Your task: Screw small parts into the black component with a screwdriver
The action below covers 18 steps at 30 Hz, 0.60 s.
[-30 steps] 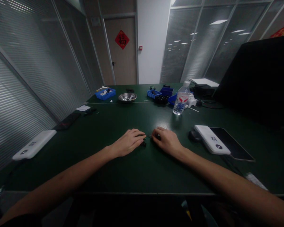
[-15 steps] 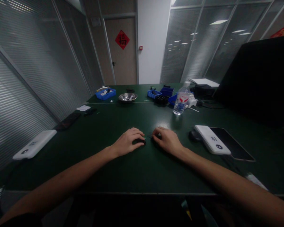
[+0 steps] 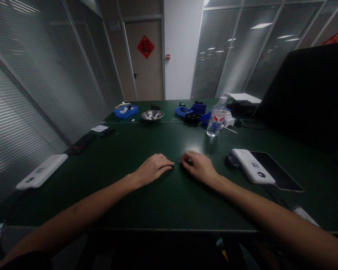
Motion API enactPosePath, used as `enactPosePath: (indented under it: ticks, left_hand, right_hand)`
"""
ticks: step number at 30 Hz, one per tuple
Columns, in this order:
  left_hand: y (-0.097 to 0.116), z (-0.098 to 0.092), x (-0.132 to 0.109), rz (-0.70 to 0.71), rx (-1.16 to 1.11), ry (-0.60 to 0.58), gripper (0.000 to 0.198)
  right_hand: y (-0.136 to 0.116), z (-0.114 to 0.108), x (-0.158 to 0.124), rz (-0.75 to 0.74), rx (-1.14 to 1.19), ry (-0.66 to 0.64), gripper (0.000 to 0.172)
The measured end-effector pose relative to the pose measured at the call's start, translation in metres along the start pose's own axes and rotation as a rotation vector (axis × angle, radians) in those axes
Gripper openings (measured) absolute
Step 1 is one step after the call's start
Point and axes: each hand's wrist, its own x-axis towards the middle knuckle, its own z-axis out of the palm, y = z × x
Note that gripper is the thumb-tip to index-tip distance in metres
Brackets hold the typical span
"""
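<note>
My left hand [image 3: 153,169] rests low over the green table [image 3: 141,210], its fingers closed around a small black object [image 3: 171,167]. Only the dark end of that object peeks out by the thumb; its kind cannot be told. A short gap to the right, my right hand [image 3: 199,166] is curled with thumb and index finger pinched together. From that pinch a thin, pale, wire-like piece [image 3: 178,161] points toward the left hand. Whatever else lies inside the right palm is hidden.
Beyond the hands stand a water bottle [image 3: 216,118], a steel bowl [image 3: 152,116] and blue trays [image 3: 125,111] with small items. White power banks [image 3: 252,165] lie at both sides, a dark tablet [image 3: 276,170] at the right. A large black screen [image 3: 307,93] rises at right.
The left fingers have closed down over the black object, hiding most of it and the small greenish bit that showed before. The right hand stays in place.
</note>
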Motion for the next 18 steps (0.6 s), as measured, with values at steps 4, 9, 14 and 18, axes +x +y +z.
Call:
enactPosePath:
  ticks: [4,9,14,18]
  left_hand:
    - [0.000,0.000,0.000,-0.007,-0.054,0.011,0.029]
    - [-0.013,-0.005,0.000,-0.075,-0.122,0.062,0.028]
    - [-0.051,-0.023,-0.003,-0.177,-0.049,0.209,0.023]
    - [-0.094,-0.052,-0.014,-0.280,0.089,0.357,0.021]
  right_hand:
    - [0.000,-0.001,0.000,0.000,0.003,0.002,0.011]
    - [0.000,-0.001,0.000,0.001,0.010,-0.009,0.012]
    - [0.005,0.003,0.000,-0.020,-0.004,0.000,0.013]
    - [0.006,0.003,-0.001,-0.024,0.007,-0.001,0.014]
